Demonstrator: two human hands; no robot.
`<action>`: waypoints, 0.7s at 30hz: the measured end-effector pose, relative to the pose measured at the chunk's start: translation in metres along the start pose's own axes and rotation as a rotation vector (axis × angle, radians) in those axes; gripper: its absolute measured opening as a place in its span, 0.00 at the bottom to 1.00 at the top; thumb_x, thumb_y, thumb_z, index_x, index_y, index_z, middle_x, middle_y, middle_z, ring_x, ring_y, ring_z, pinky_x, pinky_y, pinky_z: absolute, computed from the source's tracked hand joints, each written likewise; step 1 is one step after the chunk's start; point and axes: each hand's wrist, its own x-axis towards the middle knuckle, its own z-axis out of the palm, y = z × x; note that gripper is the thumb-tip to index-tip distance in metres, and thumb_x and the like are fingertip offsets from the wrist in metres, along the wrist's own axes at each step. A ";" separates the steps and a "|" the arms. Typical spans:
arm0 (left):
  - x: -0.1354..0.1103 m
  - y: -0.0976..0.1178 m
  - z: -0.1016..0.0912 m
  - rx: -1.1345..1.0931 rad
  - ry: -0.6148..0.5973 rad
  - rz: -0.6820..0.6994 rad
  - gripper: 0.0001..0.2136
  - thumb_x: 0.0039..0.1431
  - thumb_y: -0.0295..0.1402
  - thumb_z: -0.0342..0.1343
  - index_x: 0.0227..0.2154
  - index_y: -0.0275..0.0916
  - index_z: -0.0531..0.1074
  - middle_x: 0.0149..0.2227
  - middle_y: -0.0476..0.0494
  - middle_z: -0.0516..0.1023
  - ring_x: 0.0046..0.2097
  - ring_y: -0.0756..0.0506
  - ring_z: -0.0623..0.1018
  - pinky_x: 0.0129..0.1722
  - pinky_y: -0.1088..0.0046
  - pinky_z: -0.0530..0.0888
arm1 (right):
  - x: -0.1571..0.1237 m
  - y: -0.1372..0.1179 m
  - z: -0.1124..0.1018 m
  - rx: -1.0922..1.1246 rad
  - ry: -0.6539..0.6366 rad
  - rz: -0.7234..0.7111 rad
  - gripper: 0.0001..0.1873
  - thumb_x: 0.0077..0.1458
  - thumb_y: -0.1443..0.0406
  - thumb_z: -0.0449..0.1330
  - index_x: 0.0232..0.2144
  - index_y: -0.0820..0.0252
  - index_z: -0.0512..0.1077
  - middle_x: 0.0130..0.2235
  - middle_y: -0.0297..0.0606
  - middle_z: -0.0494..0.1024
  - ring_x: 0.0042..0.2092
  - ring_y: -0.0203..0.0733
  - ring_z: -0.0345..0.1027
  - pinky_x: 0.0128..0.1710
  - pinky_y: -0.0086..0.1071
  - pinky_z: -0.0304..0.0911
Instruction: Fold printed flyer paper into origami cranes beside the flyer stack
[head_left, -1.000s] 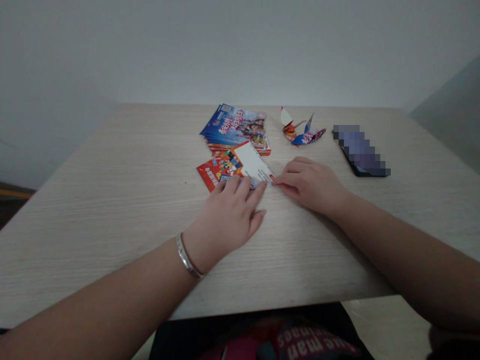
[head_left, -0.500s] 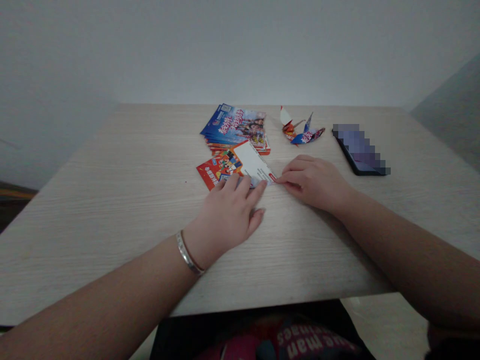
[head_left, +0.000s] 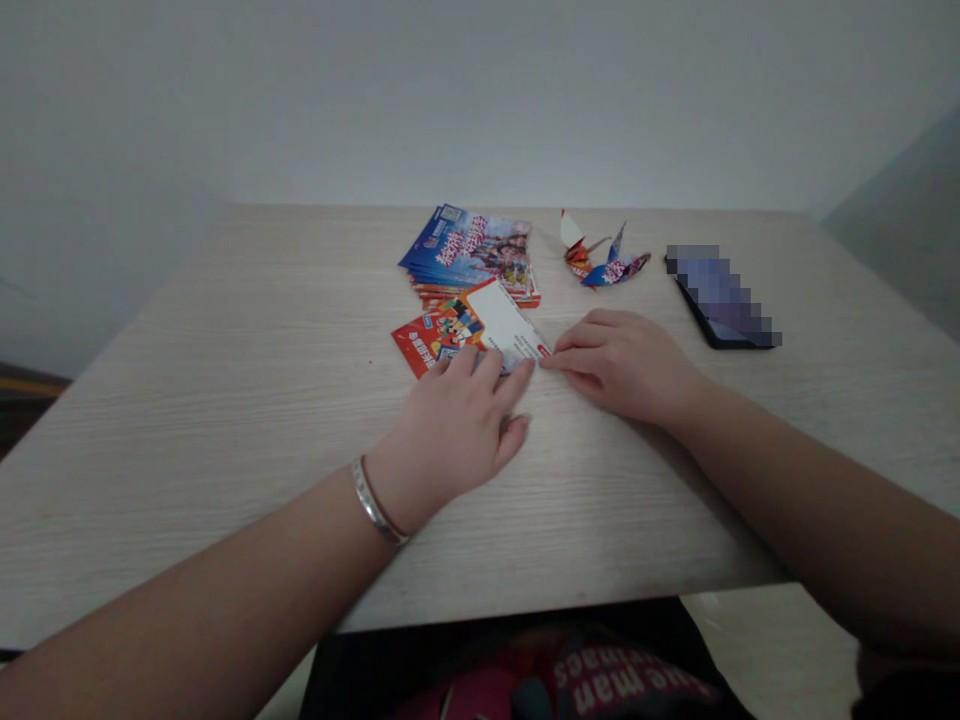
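Observation:
A red, orange and white printed leaflet [head_left: 504, 318] lies folded over on the table, its white part turned up. My left hand [head_left: 457, 420] rests on its near edge with fingers spread flat and thumb apart, wearing a silver bangle [head_left: 373, 503]. At the leaflet's right corner, my right hand [head_left: 622, 362] has its fingers drawn together, the index fingertip on the paper. Whether the right thumb pinches the corner from below is hard to see. The leaflet's near edge is partly hidden under the left fingers.
Just behind the leaflet is a fanned stack of blue and red leaflets [head_left: 472, 250]. Two folded paper cranes [head_left: 606, 272] stand to its right. A dark phone [head_left: 720, 300] lies farther right on the pale wooden table [head_left: 225, 400], which meets a wall at the back.
My right index fingertip has slid slightly left along the leaflet's corner. My left hand stays in place on the paper.

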 end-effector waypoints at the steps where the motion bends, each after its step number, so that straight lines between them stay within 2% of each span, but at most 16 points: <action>1: 0.000 0.000 0.000 0.001 0.001 0.000 0.26 0.69 0.43 0.43 0.64 0.38 0.62 0.52 0.32 0.72 0.53 0.31 0.71 0.50 0.51 0.74 | -0.001 0.001 0.000 -0.005 0.017 -0.011 0.13 0.63 0.67 0.57 0.44 0.56 0.81 0.41 0.39 0.84 0.41 0.44 0.71 0.41 0.37 0.60; 5: 0.001 0.001 -0.001 0.002 -0.006 -0.005 0.25 0.69 0.42 0.42 0.65 0.43 0.61 0.50 0.34 0.72 0.51 0.31 0.72 0.48 0.51 0.75 | -0.004 0.005 -0.001 -0.037 0.046 -0.061 0.13 0.63 0.67 0.57 0.45 0.54 0.80 0.40 0.36 0.84 0.41 0.44 0.72 0.41 0.37 0.59; 11: 0.003 0.004 -0.003 0.012 -0.024 -0.043 0.24 0.68 0.41 0.43 0.64 0.43 0.63 0.49 0.34 0.72 0.51 0.31 0.71 0.45 0.52 0.76 | -0.002 0.003 -0.002 -0.071 -0.027 -0.054 0.12 0.63 0.67 0.58 0.45 0.54 0.80 0.45 0.35 0.84 0.44 0.46 0.71 0.43 0.38 0.59; 21: 0.001 0.005 -0.003 -0.003 -0.048 -0.062 0.25 0.69 0.43 0.43 0.66 0.46 0.61 0.52 0.33 0.70 0.54 0.30 0.70 0.47 0.51 0.75 | 0.000 0.008 -0.014 -0.098 -0.127 0.005 0.11 0.61 0.67 0.58 0.39 0.54 0.82 0.39 0.36 0.84 0.43 0.45 0.71 0.43 0.39 0.58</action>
